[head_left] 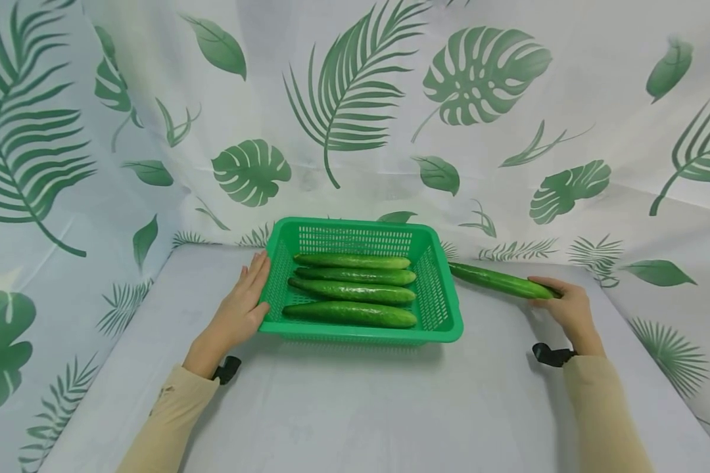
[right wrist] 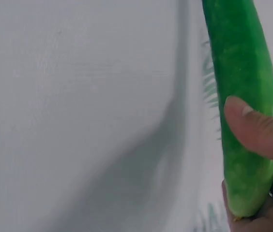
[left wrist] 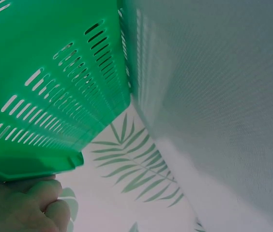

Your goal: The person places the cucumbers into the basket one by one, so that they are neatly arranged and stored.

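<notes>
A green plastic basket [head_left: 367, 334] with slotted walls stands on the table, and several cucumbers [head_left: 355, 292] lie side by side in it. My left hand [head_left: 240, 309] rests against the basket's left rim, its fingers extended along the edge. From the left wrist, part of that hand [left wrist: 27, 205] shows at the rim beside the slotted wall [left wrist: 54, 92]. To the right of the basket, my right hand [head_left: 565, 312] grips another cucumber [head_left: 497, 280] by one end. The thumb lies across that cucumber [right wrist: 243, 63] in the right wrist view. Its far end reaches the basket's right rim; whether they touch, I cannot tell.
A pale cloth covers the table [head_left: 384, 414]. Behind it and at both sides hangs a white curtain [head_left: 378, 98] printed with green leaves. Each wrist carries a small black device, seen at the left [head_left: 227, 370] and right [head_left: 551, 355].
</notes>
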A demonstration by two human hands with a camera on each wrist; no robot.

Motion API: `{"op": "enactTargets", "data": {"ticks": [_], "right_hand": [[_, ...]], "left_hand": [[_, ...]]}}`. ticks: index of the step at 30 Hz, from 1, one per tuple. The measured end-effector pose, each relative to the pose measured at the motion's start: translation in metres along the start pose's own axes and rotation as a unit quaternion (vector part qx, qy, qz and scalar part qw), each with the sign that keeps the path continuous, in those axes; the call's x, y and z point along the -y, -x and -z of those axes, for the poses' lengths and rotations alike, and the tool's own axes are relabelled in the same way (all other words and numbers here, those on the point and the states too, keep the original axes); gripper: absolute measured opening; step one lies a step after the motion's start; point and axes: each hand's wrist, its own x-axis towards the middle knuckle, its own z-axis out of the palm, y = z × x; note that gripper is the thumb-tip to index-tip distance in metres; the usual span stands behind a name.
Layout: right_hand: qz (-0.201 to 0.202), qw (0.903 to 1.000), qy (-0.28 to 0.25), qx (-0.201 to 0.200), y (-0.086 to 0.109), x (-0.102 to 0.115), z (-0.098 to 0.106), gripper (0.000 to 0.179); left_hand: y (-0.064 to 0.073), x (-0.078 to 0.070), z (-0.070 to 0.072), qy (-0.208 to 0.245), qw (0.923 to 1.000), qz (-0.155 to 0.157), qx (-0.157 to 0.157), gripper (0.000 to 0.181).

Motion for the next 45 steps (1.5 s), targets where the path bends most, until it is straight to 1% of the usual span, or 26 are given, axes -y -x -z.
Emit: {"op": "enactTargets", "data": {"ticks": [5,8,11,14,19,21,23,27,33,38,41,45], "right_hand": [[0.003,0.9997,0.013,-0.02,0.015,0.011,0.012,0.06],[0.0,0.9996,0.012,-0.025,0.024,0.019,0.021,0.06],[0.001,0.9994,0.018,-0.028,0.032,0.029,0.029,0.059],[0.009,0.9986,0.027,-0.045,0.039,0.042,0.037,0.057],[0.037,0.9941,0.075,-0.069,0.048,0.063,0.052,0.054],[0.044,0.9915,0.097,-0.075,0.05,0.068,0.058,0.054],[0.045,0.9897,0.109,-0.082,0.052,0.073,0.065,0.053],[0.048,0.9876,0.116,-0.094,0.055,0.081,0.08,0.052],[0.047,0.9851,0.126,-0.107,0.053,0.097,0.104,0.051],[0.042,0.9866,0.113,-0.11,0.052,0.12,0.112,0.05],[0.047,0.9909,0.069,-0.105,0.054,0.138,0.11,0.052],[0.056,0.9942,0.018,-0.091,0.058,0.164,0.1,0.055]], "left_hand": [[0.0,0.0,0.0,-0.002,1.0,0.0,-0.001,0.074],[0.0,0.001,0.0,-0.001,1.0,0.001,0.0,0.074],[0.0,0.001,0.0,0.0,1.0,0.002,-0.001,0.074],[0.0,0.002,0.0,-0.002,1.0,0.003,-0.002,0.074],[-0.001,0.001,-0.001,-0.003,1.0,0.004,-0.001,0.074],[-0.001,0.001,-0.001,-0.003,1.0,0.004,-0.001,0.074],[-0.001,0.0,-0.001,-0.002,1.0,0.003,-0.001,0.074],[-0.001,-0.001,-0.001,0.0,1.0,0.002,-0.001,0.074],[-0.001,-0.002,-0.001,-0.001,1.0,-0.002,-0.003,0.074],[0.0,-0.002,0.001,-0.002,1.0,0.0,-0.003,0.074],[-0.001,-0.002,0.001,-0.001,1.0,0.001,-0.001,0.074],[-0.001,-0.002,0.0,0.001,1.0,0.003,0.0,0.074]]}}
